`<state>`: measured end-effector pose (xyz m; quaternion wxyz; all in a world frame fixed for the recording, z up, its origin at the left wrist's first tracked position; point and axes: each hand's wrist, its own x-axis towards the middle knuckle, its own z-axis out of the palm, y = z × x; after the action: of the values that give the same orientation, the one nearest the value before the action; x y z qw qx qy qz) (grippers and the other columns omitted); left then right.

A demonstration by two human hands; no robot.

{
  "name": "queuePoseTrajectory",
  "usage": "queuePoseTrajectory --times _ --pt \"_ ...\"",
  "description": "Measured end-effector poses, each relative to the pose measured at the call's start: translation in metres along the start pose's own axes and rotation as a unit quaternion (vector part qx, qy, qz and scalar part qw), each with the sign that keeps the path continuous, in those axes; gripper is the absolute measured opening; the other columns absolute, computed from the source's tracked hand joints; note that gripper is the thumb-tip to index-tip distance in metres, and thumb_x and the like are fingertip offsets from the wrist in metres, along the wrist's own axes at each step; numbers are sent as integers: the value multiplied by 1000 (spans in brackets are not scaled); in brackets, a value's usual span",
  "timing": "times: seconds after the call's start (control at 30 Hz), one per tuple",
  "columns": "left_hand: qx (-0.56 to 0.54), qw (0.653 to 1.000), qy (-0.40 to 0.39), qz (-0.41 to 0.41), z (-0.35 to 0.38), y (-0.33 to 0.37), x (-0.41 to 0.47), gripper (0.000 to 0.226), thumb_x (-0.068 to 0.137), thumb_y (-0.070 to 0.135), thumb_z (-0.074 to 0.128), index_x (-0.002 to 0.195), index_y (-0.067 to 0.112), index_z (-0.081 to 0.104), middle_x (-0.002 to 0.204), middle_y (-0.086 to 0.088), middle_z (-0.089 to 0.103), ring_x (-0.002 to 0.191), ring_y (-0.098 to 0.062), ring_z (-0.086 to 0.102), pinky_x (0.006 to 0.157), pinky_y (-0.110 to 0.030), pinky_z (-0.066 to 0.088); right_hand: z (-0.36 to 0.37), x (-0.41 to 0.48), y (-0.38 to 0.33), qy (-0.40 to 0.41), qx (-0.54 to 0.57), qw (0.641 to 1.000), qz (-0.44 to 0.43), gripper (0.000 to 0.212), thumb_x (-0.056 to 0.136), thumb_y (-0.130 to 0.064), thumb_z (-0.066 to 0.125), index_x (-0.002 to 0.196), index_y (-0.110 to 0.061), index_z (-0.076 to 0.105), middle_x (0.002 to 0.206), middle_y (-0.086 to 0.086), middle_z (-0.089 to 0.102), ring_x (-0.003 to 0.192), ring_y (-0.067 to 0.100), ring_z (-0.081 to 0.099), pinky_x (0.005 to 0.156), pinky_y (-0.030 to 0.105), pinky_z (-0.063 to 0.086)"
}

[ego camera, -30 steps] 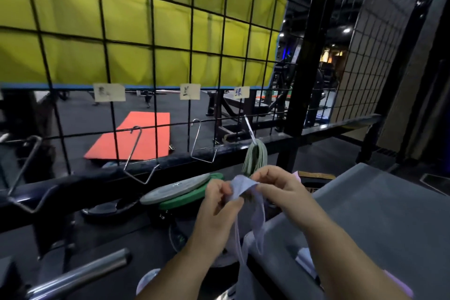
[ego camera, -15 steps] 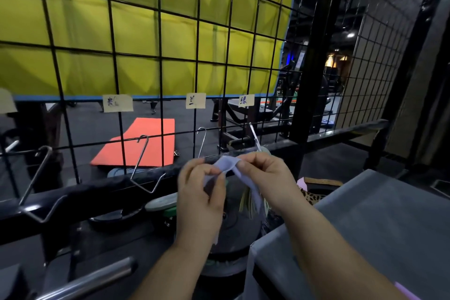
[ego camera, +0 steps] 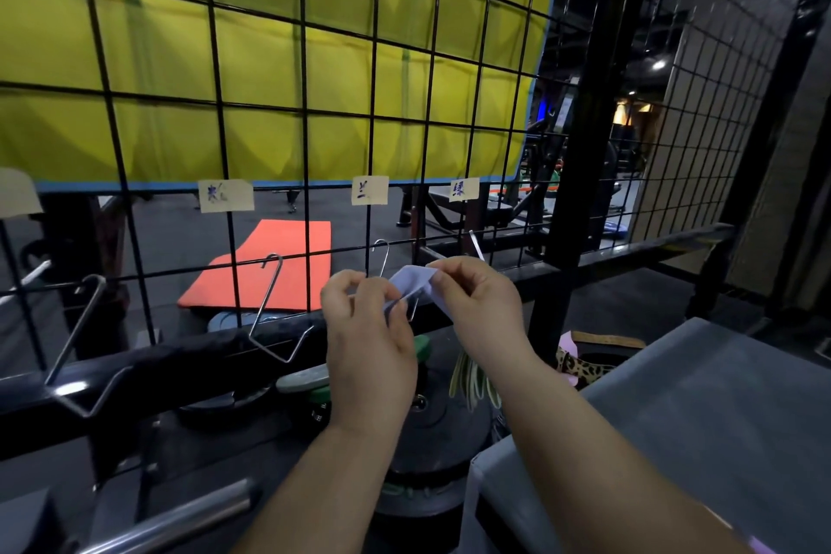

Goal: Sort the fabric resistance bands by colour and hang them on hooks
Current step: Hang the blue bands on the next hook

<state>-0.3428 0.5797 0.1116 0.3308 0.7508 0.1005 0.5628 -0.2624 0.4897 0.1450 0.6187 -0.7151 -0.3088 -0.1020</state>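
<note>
Both hands hold a pale blue fabric band [ego camera: 416,283] up against the wire grid. My left hand [ego camera: 366,328] pinches its left end and my right hand [ego camera: 479,306] pinches its right end. The band sits right at the metal hook [ego camera: 382,259] under the middle paper label [ego camera: 369,190]. Green bands [ego camera: 472,378] hang from the hook [ego camera: 475,244] under the right label [ego camera: 465,189], mostly hidden by my right wrist. An empty hook [ego camera: 276,310] hangs under the left label [ego camera: 225,195]. A leopard-print band [ego camera: 584,367] lies lower right.
The black wire grid [ego camera: 301,112] stands in front of a yellow mat. Weight plates [ego camera: 418,427] are stacked below my hands. A grey box top [ego camera: 701,418] fills the lower right. Another hook [ego camera: 76,342] hangs far left. A steel bar [ego camera: 180,517] lies lower left.
Both hands have risen with the pale blue band from in front of the green bands up and left to the middle hook. The view has tilted upward.
</note>
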Motion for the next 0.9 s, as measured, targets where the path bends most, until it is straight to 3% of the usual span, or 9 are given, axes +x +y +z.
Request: queuePoseTrajectory --times 0.1,0.2,0.3,0.4,0.57,0.73,0.9 --pt "57 998 -29 -9 4 0 4 20 85 -2 63 101 9 56 127 -12 39 94 -24 52 66 -20 42 3 2 3 6 -27 1000 -4 14 96 -16 58 92 -22 69 86 -10 69 81 1 62 70 14 49" --pt "108 989 -89 -56 7 1 9 27 88 4 57 113 11 52 138 -13 38 114 -34 48 76 -42 49 4 4 8 7 -76 997 -10 12 96 -21 58 94 -27 68 86 -12 67 81 1 61 65 8 45" --pt "118 985 -107 -64 7 4 11 18 93 9 51 109 15 48 112 -6 53 104 -29 50 71 -35 41 5 7 11 6 -98 995 -15 10 96 -21 58 95 -26 67 83 -12 66 78 0 59 61 6 41" --pt "113 985 -109 -72 5 9 14 16 96 11 47 96 24 37 81 6 45 84 -23 48 54 -28 28 5 12 12 -9 -98 995 -2 9 97 -23 58 94 -28 65 82 -13 65 77 0 59 60 6 40" --pt "112 983 -128 -63 3 9 17 12 96 12 45 104 21 40 82 4 46 82 -24 49 60 -34 31 7 18 16 -60 -18 996 60 15 98 -20 56 87 -28 63 87 -3 70 88 16 66 80 30 53" --pt "80 985 -134 -73 3 3 17 13 98 20 45 111 19 41 84 -2 55 77 -24 52 58 -34 34 0 20 13 -90 -13 994 65 13 99 -20 56 90 -27 63 91 4 70 86 15 62 84 36 52" --pt "25 985 -151 -84 3 -2 15 15 99 22 45 113 24 42 77 2 52 67 -17 49 51 -29 30 -1 22 15 -101 25 992 70 9 97 -21 58 98 -19 67 101 17 68 102 35 62 93 48 50"
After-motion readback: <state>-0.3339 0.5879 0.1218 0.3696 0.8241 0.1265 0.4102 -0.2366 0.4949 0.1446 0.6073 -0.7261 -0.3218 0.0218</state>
